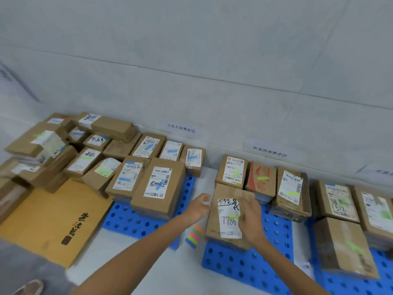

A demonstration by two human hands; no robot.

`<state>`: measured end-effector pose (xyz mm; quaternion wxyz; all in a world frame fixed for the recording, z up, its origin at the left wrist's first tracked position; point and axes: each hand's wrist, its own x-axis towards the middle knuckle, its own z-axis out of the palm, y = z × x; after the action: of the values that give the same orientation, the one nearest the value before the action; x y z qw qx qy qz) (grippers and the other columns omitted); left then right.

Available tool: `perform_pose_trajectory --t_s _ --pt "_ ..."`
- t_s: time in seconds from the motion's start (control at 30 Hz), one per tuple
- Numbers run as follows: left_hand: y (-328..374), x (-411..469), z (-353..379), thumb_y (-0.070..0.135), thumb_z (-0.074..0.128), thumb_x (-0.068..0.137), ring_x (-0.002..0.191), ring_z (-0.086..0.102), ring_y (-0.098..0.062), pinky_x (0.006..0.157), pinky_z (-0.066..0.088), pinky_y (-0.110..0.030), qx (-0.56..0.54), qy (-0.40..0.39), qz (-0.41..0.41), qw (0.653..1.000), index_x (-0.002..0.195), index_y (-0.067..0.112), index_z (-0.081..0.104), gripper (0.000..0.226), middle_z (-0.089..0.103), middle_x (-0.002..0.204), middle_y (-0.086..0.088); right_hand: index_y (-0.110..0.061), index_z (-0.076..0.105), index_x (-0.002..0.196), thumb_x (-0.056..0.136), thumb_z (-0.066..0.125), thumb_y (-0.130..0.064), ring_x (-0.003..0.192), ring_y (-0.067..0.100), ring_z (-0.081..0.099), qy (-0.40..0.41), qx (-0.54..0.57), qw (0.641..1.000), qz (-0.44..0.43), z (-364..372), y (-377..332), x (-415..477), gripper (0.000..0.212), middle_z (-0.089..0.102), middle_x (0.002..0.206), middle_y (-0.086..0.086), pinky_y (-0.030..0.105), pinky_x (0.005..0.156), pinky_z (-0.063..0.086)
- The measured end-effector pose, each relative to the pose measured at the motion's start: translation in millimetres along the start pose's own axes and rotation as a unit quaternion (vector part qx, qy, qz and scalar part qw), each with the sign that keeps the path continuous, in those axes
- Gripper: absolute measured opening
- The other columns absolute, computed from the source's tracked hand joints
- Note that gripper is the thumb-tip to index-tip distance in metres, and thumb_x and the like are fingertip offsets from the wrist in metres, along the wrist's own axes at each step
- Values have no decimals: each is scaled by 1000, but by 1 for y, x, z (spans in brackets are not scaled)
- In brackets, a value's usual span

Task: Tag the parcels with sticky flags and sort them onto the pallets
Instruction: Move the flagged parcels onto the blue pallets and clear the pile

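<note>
Pressing down on the parcel [225,226] between both hands, the right hand [252,218] lies relaxed, gripping nothing; the left hand [197,207] is loosely curled at its edge, sticky flags [194,235] just beneath the wrist, possibly held, though I cannot tell

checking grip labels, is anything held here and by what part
Cannot be told: right hand lies on the 7786 parcel, left hand by its left edge, both blurred.

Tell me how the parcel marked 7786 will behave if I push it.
The 7786 parcel is a flat cardboard box: probably stiff, unlikely to tip or roll. Its label looks wrinkled at the edges, so it might catch or tear.
</note>
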<state>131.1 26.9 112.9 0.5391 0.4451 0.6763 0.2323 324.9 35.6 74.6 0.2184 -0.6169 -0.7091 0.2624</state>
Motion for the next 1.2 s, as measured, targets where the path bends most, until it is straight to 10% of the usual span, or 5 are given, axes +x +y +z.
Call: perform_pose_trajectory --t_s 0.27,0.4,0.67,0.83,1.2 --pt "-14 -47 -157 5 43 96 109 54 -8 90 46 -17 -63 123 115 984 112 21 61 28 59 114 8 -17 59 113 85 48 3 120 23 47 -39 74 980 -180 59 -159 34 37 54 124 5 41 104 38" --pt "-62 -84 -285 1 44 94 106 59 -15 95 48 -33 -99 261 123 952 103 18 63 27 64 109 0 -23 58 110 91 41 7 114 10 46 -147 111 964 -192 113 -271 46 40 53 118 -4 4 93 29" --pt "-149 -122 -502 -4 40 92 96 57 -12 76 42 -17 -107 499 76 857 103 15 59 29 63 108 -4 -23 57 118 93 41 2 126 10 43 -245 170 935 -190 230 -467 86 39 53 132 -4 24 105 34" --pt "-187 -100 -591 0 43 90 122 49 -20 94 40 -28 -61 512 20 857 124 14 52 37 54 129 -2 -22 50 130 95 37 0 113 29 52 -294 208 926 -110 293 -553 115 43 47 138 1 18 75 49" --pt "-213 -34 -615 19 51 95 90 51 -12 63 37 -20 -67 432 -27 899 126 11 50 32 53 106 0 -26 20 149 99 38 -9 132 15 32 -374 264 889 10 381 -591 137 55 21 154 1 29 103 33"
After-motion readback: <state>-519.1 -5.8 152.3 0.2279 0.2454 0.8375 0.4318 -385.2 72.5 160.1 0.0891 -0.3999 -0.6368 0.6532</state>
